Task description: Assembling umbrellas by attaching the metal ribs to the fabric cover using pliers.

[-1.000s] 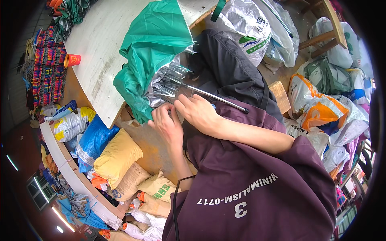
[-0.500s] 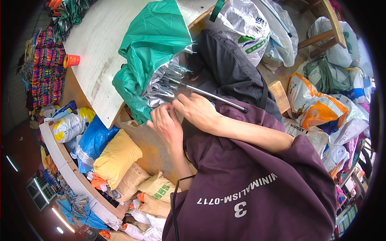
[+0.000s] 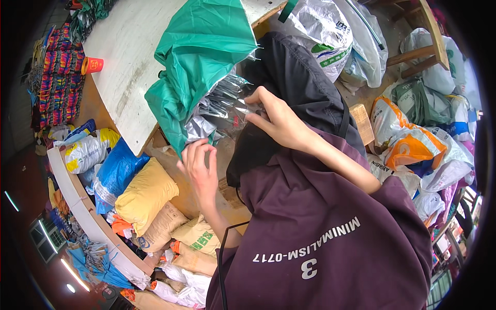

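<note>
A green umbrella (image 3: 206, 46) with a silver lining lies part-folded over the table's edge and towards my lap. Its silver ribs (image 3: 222, 98) are bunched at the canopy's opening. My right hand (image 3: 281, 121) is curled at the ribs' near end, thumb and forefinger closing round the umbrella's inner parts; its other fingers are hidden. The shaft does not show clearly now. At the canopy's lower edge is my left hand (image 3: 200, 168), fingers bent and apart, fingertips touching or very near the cloth.
A white table (image 3: 121, 67) with a red cup (image 3: 93, 65) extends far left. Yellow sacks (image 3: 147, 191) and a blue sack (image 3: 119, 173) lie below it. On the right are a wooden block (image 3: 361, 124), plastic bags (image 3: 413, 139) and a wooden stool (image 3: 431, 41).
My right hand has moved right and up, away from my left hand. My left hand has shifted down along the canopy's edge. The metal shaft that stuck out is no longer visible.
</note>
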Demonstrator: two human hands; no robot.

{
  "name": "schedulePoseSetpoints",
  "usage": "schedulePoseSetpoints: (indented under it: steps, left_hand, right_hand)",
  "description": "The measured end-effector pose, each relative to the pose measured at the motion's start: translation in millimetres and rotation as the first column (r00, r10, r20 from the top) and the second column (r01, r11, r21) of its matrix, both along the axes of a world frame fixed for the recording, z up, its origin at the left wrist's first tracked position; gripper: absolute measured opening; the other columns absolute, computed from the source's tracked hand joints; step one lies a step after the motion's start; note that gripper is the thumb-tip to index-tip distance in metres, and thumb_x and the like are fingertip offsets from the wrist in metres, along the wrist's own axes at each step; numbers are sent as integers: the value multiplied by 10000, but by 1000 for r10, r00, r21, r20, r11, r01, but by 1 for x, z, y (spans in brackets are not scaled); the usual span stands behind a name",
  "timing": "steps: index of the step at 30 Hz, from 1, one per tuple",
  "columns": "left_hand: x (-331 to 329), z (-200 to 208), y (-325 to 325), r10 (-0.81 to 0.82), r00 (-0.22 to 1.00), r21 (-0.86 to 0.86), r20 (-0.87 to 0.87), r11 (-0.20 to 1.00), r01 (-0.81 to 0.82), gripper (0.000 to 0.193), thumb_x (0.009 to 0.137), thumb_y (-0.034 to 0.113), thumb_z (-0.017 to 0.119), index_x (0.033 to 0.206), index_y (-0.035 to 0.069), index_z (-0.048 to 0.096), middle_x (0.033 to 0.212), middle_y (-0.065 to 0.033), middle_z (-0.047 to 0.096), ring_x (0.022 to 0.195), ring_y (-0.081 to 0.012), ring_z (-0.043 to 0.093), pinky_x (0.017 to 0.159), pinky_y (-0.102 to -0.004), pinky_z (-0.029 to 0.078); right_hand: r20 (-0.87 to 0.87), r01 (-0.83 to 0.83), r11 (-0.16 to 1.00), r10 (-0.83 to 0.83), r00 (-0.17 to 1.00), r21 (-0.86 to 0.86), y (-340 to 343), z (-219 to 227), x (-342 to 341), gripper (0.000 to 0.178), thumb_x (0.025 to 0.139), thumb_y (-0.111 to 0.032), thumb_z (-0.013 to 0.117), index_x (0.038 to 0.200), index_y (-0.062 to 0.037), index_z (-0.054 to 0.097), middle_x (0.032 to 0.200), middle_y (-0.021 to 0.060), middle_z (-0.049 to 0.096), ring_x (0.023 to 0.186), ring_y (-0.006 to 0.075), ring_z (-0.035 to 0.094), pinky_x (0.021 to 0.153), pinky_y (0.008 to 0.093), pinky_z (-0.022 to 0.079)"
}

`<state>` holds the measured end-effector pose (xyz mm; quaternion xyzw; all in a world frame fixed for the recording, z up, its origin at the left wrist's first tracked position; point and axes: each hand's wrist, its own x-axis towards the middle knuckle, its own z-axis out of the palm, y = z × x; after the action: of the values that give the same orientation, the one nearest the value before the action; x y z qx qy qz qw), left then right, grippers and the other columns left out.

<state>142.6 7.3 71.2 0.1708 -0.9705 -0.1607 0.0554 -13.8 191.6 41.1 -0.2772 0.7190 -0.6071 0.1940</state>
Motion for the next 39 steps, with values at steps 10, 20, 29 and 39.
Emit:
schedulePoseSetpoints:
  steps: [10,20,29,39]
  left_hand:
    - [17,3,-10,-10,993,-52,114,999,16,92,813,121,700,870,107,630,1191,-22,603,1192,-243,508,986,-411,327]
    - [29,2,-23,22,990,-115,140,993,-6,96,822,99,676,894,96,613,1190,-12,595,1212,-242,506,1037,-455,305]
    - [30,0,-24,36,991,-110,128,994,-21,99,826,71,656,915,94,619,1179,-15,600,1206,-240,510,1045,-464,297]
    - [29,8,-25,31,998,-102,63,994,-24,45,880,137,623,919,117,634,1119,-10,645,1142,-216,544,1007,-408,303]
  right_hand:
    - [76,-3,997,9,997,-75,-1,-3,0,256,928,-101,636,1102,23,495,991,126,600,781,171,532,703,312,447]
    - [112,-31,999,34,993,-29,0,2,-2,259,924,-103,640,1103,20,500,989,116,599,825,170,562,721,309,459]
    - [98,-40,998,44,994,-45,0,1,-1,261,921,-115,645,1099,15,506,991,117,600,869,184,574,747,325,464]
    - [43,-318,937,327,944,-146,17,19,-40,304,866,-174,719,1047,5,553,990,115,645,918,205,625,780,326,485]
